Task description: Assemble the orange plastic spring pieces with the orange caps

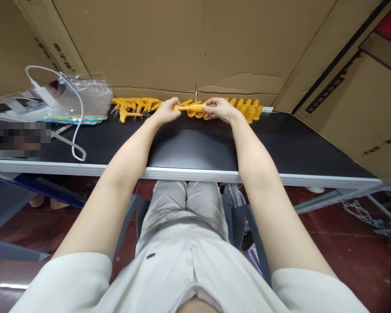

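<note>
My left hand (167, 111) and my right hand (220, 109) meet over the back of the black table. Stretched level between them is a yellow plastic piece (194, 108) with a thin ribbed part on the left and a wider part on the right. The left fingers are closed on its narrow end, while the right thumb and fingers pinch the wide end. Left of my hands lies a row of branching yellow pieces (135, 104) with small curly metal parts. More yellow pieces (249, 109) stand in a row to the right, partly hidden behind my right hand.
A tall cardboard wall (198, 48) closes off the table's back, and another cardboard panel (361, 100) stands at the right. Clear plastic bags (87, 98) and a white cable (82, 108) lie at the left. The table's metal front edge (192, 174) runs under my forearms.
</note>
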`<state>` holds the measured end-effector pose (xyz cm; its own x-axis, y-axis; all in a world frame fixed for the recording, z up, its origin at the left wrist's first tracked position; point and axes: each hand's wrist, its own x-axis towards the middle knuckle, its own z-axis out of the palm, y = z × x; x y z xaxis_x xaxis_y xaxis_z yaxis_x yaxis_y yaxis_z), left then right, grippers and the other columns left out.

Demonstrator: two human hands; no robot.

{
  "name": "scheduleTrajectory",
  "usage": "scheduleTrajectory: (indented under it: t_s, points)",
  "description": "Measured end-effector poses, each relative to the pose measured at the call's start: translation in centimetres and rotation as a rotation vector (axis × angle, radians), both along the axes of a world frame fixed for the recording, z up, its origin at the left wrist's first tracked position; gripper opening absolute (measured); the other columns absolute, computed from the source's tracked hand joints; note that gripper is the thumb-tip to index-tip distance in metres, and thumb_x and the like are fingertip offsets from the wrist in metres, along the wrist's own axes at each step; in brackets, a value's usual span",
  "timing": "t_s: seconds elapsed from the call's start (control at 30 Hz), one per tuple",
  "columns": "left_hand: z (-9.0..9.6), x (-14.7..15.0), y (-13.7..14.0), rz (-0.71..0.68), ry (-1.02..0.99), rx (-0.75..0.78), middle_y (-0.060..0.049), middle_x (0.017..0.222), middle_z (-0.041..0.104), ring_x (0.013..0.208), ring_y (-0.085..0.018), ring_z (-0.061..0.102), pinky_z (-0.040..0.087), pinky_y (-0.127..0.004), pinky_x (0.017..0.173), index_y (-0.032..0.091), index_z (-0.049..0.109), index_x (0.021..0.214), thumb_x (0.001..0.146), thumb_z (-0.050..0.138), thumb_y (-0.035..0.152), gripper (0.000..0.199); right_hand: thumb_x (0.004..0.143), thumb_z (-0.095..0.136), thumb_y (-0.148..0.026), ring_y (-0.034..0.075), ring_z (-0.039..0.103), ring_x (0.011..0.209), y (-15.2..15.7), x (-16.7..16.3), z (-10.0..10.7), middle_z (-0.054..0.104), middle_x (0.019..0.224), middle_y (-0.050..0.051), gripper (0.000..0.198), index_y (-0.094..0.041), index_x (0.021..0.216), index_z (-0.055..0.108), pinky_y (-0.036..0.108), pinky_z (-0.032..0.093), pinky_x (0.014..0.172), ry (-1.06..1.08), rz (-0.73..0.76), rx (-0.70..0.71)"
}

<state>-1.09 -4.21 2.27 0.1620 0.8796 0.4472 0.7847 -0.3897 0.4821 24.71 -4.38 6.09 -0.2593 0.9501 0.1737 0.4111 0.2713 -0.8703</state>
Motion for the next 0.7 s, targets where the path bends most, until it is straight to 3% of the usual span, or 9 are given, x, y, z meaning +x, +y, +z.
scheduleTrajectory:
  t_s: [0.13, 0.33, 0.5, 0.6, 0.7]
  points:
    - [0.3, 0.2, -0.4, 0.020, -0.039, -0.067, -0.001, 0.085, 0.065, 0.090, -0.025, 0.069, 0.057, -0.036, 0.095, 0.022, 0.064, 0.101, 0.085, 0.066, 0.011, 0.019, 0.093, 0.097, -0.031, 0.018, 0.069, 0.072, -0.4, -0.2, 0.5, 0.070, 0.075, 0.003, 0.033, -0.020, 0.085, 0.068, 0.032, 0.059, 0.075, -0.025, -0.025, 0.009]
    - [0.4, 0.1, -0.5, 0.073, 0.071, 0.028, -0.006, 0.099, 0.073, 0.111, -0.033, 0.074, 0.054, -0.043, 0.110, 0.022, 0.071, 0.111, 0.084, 0.068, 0.013, 0.028, 0.099, 0.092, -0.037, 0.015, 0.061, 0.063, -0.7, -0.7, 0.5, 0.070, 0.071, 0.003, 0.036, -0.022, 0.080, 0.065, 0.032, 0.058, 0.073, 0.022, 0.002, -0.061]
    - [0.4, 0.0, -0.2, 0.072, 0.035, 0.044, -0.007, 0.100, 0.073, 0.112, -0.034, 0.074, 0.054, -0.045, 0.112, 0.022, 0.071, 0.109, 0.082, 0.068, 0.013, 0.029, 0.102, 0.085, -0.048, 0.020, 0.069, 0.073, 0.8, -0.5, -0.3, 0.073, 0.083, 0.007, 0.035, -0.022, 0.091, 0.065, 0.035, 0.061, 0.076, -0.026, 0.032, -0.026]
    - [0.5, 0.1, -0.2, 0.063, -0.015, 0.009, -0.005, 0.094, 0.070, 0.106, -0.031, 0.073, 0.056, -0.044, 0.110, 0.022, 0.066, 0.101, 0.078, 0.068, 0.012, 0.024, 0.103, 0.081, -0.051, 0.029, 0.077, 0.098, 1.8, -0.8, -0.8, 0.079, 0.114, 0.013, 0.034, -0.021, 0.113, 0.070, 0.044, 0.063, 0.092, -0.210, 0.024, 0.175]
    - [0.7, 0.3, -0.4, 0.046, -0.094, -0.059, -0.001, 0.082, 0.064, 0.095, -0.027, 0.072, 0.060, -0.043, 0.103, 0.022, 0.062, 0.096, 0.078, 0.066, 0.013, 0.021, 0.102, 0.078, -0.053, 0.041, 0.069, 0.133, 1.8, -1.5, -1.0, 0.073, 0.145, 0.019, 0.049, -0.020, 0.138, 0.070, 0.061, 0.052, 0.116, -0.503, 0.047, 0.512]
